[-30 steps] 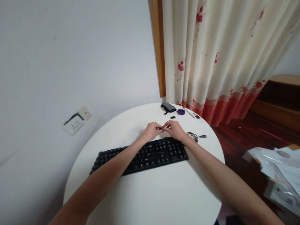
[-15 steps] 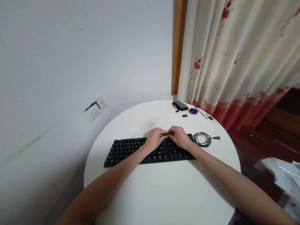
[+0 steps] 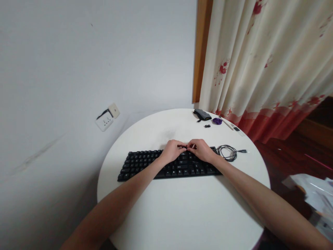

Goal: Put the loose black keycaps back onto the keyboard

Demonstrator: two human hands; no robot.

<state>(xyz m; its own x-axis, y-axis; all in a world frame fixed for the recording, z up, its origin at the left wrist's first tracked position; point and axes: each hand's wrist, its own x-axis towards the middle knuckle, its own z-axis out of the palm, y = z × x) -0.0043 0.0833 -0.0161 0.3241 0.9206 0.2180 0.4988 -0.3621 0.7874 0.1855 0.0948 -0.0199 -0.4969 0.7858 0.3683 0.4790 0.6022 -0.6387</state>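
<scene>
A black keyboard lies across a round white table. My left hand and my right hand meet over the keyboard's back edge, fingers curled. Together they pinch a small thin dark item that I cannot make out. The keyboard's coiled black cable with its plug lies just right of my right hand.
At the table's far edge sit a grey pouch, a small black piece, a purple object and a white stick. A wall socket is on the left; a curtain hangs on the right.
The view has swung left and steadied. My hands have stayed together, sinking a little toward the keyboard's back edge while still pinching the small item.
</scene>
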